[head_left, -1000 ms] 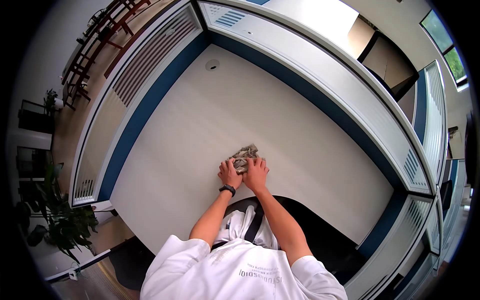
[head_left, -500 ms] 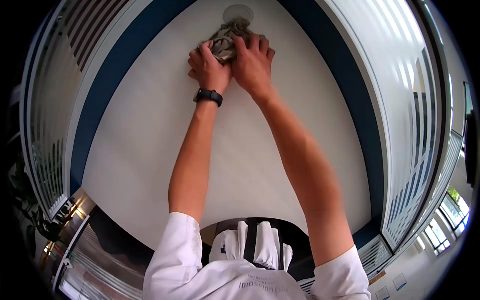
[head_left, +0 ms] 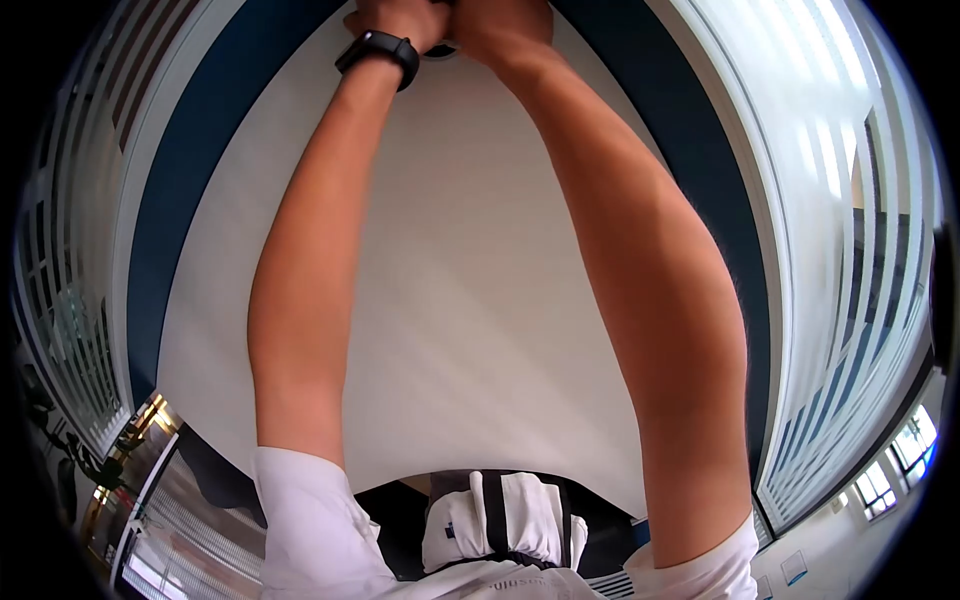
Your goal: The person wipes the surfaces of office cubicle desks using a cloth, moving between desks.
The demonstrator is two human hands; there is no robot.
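My left hand [head_left: 402, 18], with a black watch [head_left: 380, 58] on its wrist, is at the top edge of the view over the far end of the white table [head_left: 470, 300]. Right beside it is my right hand [head_left: 500, 28]. The top edge cuts off the fingers of both hands, so their grip is hidden. The crumpled grey-brown cloth is out of sight now. Just below the hands, part of a dark round fitting [head_left: 438, 51] shows in the tabletop.
Dark blue panels [head_left: 165, 250] border the table on both sides, with striped glass partitions [head_left: 830, 250] beyond. A white bundle with black straps [head_left: 500, 520] is at the near edge, against my body. Plant leaves [head_left: 95, 465] show at lower left.
Both hands have moved farther forward, to the top edge of the view, and my arms are stretched out more. The cloth under them has gone out of view.
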